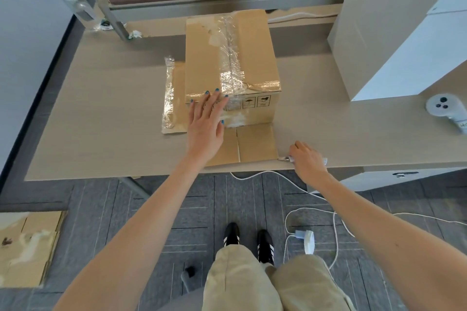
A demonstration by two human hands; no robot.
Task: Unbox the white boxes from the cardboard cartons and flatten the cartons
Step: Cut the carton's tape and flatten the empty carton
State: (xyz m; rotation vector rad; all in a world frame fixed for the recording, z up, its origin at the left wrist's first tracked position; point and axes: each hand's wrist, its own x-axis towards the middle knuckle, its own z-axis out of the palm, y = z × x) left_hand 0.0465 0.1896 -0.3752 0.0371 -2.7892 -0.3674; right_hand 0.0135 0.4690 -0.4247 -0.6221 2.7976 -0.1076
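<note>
Carton (227, 58) sits dead ahead at 12 o'clock on the desk (101, 108). Its top seam is still sealed with shiny tape (231, 58), and loose flaps (255, 144) are splayed flat on the desk at its 6 and 9 o'clock sides. So it looks flipped, open end down. I can't tell whether a white box is still inside.

Left hand (206, 124) is flat on the near face, fingers straight and spread with the tips up on the top edge. It's just pressing to steady the carton, not grabbing anything. Right hand (307, 161) is down at 4 o'clock by the desk edge, curled tight around what looks like a small cutter (284, 158), metal tip poking out towards the flaps.

My read is this is the slit-the-last-seam step before flattening. The next move would be bringing the blade up to the tape and running it along the seam. That left hand needs to stay clear of the line, since the fingertips are right beside the tape.

White boxes (379, 33) are stacked at 2 o'clock. A flattened carton (27, 247) lies on the floor at 8 o'clock.
</note>
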